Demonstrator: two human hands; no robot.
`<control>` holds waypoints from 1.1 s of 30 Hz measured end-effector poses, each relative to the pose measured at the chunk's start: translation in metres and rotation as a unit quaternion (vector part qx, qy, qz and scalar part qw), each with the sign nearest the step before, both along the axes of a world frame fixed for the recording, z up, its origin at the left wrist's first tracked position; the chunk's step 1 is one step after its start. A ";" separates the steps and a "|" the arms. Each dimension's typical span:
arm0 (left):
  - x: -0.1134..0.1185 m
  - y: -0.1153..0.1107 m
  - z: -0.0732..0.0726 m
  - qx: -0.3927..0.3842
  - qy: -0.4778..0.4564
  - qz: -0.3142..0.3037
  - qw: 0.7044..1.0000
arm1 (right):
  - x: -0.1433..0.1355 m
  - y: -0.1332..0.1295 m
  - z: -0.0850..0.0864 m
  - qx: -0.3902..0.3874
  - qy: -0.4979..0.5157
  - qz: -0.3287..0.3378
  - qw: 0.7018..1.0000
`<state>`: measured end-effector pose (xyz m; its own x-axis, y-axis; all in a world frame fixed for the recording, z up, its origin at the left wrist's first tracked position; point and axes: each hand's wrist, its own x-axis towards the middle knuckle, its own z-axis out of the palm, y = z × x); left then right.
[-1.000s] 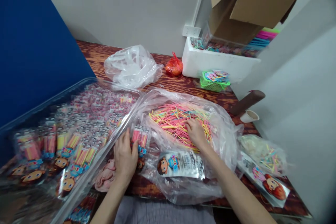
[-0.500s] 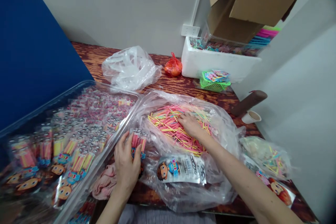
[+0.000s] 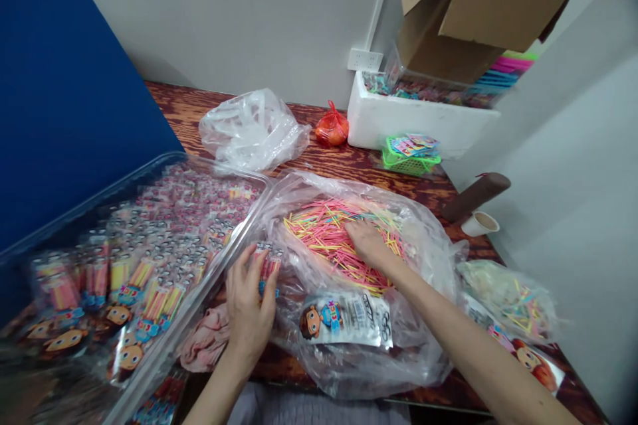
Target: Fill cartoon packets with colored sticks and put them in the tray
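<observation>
My left hand [image 3: 252, 299] lies beside the clear tub with its fingers stretched and its thumb apart. It touches small filled packets [image 3: 270, 265] of pink sticks, partly hidden under the hand. My right hand [image 3: 369, 244] reaches into a loose heap of thin pink, yellow and green candy sticks [image 3: 323, 232]; its fingertips are sunk among them and hidden. The heap lies in a large open clear plastic bag [image 3: 423, 345]. On the bag's near side rests a flat printed packet [image 3: 346, 320] with a cartoon figure.
At left stands a clear tub [image 3: 239, 229] full of filled packets. A pink cloth [image 3: 205, 339] lies between it and me. Behind are a crumpled bag [image 3: 254, 129], oranges in a red bag [image 3: 331, 126], a green basket [image 3: 411, 163] and a foam box [image 3: 423, 123]. A paper cup [image 3: 480, 224] stands right.
My right hand has sunk slightly deeper into the sticks, hiding its fingers more. The left hand stays by the small packets. The whole view has shifted slightly.
</observation>
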<state>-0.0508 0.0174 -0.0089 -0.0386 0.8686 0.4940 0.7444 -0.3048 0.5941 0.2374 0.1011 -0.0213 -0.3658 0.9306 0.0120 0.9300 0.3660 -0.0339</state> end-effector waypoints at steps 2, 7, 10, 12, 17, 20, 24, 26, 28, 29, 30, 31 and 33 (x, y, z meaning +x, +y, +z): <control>0.006 -0.001 0.003 -0.001 -0.004 -0.015 1.000 | 0.002 -0.001 0.002 -0.008 0.025 -0.023 0.999; 0.028 -0.002 0.004 -0.031 -0.017 -0.086 0.996 | 0.013 0.001 0.008 -0.036 0.084 -0.089 0.992; 0.042 -0.002 0.000 -0.053 -0.022 -0.122 0.991 | 0.021 0.000 0.011 -0.054 0.118 -0.100 0.986; 0.049 -0.002 -0.004 -0.062 -0.025 -0.140 0.988 | 0.024 -0.003 0.012 -0.066 0.143 -0.100 0.982; 0.056 -0.003 -0.010 -0.082 -0.028 -0.165 0.983 | 0.029 -0.007 0.009 -0.099 0.234 -0.102 0.962; 0.056 -0.003 -0.011 -0.094 -0.030 -0.170 0.981 | 0.033 -0.006 0.008 -0.117 0.309 -0.114 0.937; 0.058 -0.003 -0.008 -0.112 -0.049 -0.173 0.977 | 0.030 -0.011 0.010 -0.185 0.438 -0.113 0.873; 0.060 -0.002 -0.006 -0.120 -0.070 -0.175 0.975 | 0.024 -0.019 0.014 -0.224 0.501 -0.106 0.829; 0.063 0.001 -0.005 -0.129 -0.094 -0.183 0.970 | 0.015 -0.031 0.017 -0.255 0.553 -0.102 0.787; 0.065 0.003 -0.004 -0.133 -0.107 -0.187 0.967 | 0.010 -0.038 0.019 -0.269 0.572 -0.102 0.768; 0.067 0.005 -0.003 -0.139 -0.119 -0.192 0.964 | 0.005 -0.045 0.020 -0.280 0.587 -0.101 0.753; 0.070 0.007 -0.003 -0.143 -0.132 -0.195 0.961 | -0.001 -0.051 0.021 -0.293 0.602 -0.103 0.736; 0.076 0.010 -0.002 -0.147 -0.156 -0.201 0.956 | -0.012 -0.064 0.022 -0.335 0.636 -0.111 0.686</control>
<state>0.0253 0.0277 -0.0104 0.2213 0.9439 0.2453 0.3750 -0.3145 0.8720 0.2251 0.0366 0.0004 -0.3040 0.9146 -0.2666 0.0224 -0.2729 -0.9618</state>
